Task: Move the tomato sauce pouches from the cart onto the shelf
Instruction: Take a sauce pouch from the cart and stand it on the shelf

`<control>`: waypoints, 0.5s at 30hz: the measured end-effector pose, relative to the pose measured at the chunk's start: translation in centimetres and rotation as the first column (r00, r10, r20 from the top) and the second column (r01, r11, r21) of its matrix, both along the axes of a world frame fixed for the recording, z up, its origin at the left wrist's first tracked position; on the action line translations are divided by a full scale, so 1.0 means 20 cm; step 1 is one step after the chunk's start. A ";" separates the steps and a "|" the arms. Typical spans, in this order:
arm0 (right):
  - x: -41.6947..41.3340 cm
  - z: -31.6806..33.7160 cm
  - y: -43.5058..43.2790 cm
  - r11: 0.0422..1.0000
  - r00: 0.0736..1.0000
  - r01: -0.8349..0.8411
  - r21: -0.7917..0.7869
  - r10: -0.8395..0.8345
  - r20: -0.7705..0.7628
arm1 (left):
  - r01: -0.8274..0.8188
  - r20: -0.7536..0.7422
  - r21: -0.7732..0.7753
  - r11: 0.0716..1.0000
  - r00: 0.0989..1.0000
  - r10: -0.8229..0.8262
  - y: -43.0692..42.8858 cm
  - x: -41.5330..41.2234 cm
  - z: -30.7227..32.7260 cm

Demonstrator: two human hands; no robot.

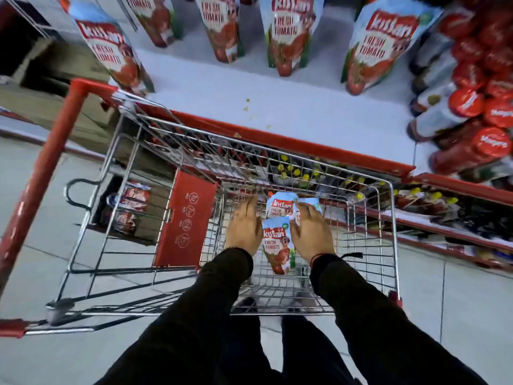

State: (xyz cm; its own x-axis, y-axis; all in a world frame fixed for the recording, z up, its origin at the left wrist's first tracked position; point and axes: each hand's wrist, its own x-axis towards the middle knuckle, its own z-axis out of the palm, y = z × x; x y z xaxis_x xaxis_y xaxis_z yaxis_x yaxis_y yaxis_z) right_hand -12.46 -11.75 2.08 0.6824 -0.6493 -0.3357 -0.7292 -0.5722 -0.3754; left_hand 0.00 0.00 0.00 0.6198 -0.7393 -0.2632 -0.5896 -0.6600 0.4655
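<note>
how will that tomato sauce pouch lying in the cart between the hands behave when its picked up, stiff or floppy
Probably floppy: the pouch lies flat on the cart wire, a soft bag with no rigid shell. Its glossy film may be a little slippery, so a firm pinch seems wise. It should stand once placed, since matching pouches on the shelf sit upright, though some lean, so it may tip.

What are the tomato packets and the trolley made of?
The pouches in the cart look like soft glossy plastic film: printed all over, slightly crumpled, shiny in places. The cart looks like bare silvery metal wire in a grid, with a red handle that seems plastic-coated, though that is hard to tell.
</note>
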 end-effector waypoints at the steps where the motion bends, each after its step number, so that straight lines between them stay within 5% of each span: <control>1: 0.01 -0.05 -0.01 0.998 0.999 0.029 0.055 -0.027 -0.026 | -0.018 -0.046 0.040 0.999 0.999 0.020 -0.01 0.00 -0.05; 10: 0.04 -0.51 -0.05 0.892 0.973 0.213 0.398 -0.157 -0.169 | -0.090 -0.451 0.382 0.920 0.850 0.271 -0.04 0.01 -0.58; 15: 0.01 -0.63 -0.08 0.841 0.958 0.287 0.459 -0.252 -0.138 | -0.263 -0.437 0.375 0.889 0.796 0.420 -0.05 -0.01 -0.72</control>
State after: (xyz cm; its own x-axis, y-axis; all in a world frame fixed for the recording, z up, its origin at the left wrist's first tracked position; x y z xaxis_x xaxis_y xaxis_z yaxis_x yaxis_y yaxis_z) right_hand -12.25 -13.31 -10.49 0.4670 -0.5570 -0.6867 -0.8628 -0.1172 -0.4917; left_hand -0.29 -1.04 -14.47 0.5444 -0.3485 -0.7630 -0.0413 -0.9196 0.3906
